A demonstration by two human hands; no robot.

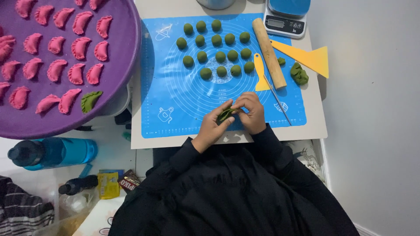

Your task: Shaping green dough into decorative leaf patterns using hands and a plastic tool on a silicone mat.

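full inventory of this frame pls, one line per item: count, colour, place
dough balls: about 16, green, top of the blue mat
blue mat: 1, on the table
rolling pin: 1, wooden, right side of the mat
scrapers: 2, yellow, beside the rolling pin
dough lump: 1, green, mat's right edge
scale: 1, blue and white, top right
purple tray: 1, round, left
pink dumplings: many, on the tray
green dumpling: 1, tray's lower edge
water bottle: 1, blue, lower left
left hand: holds green dough piece
right hand: pinches the same piece
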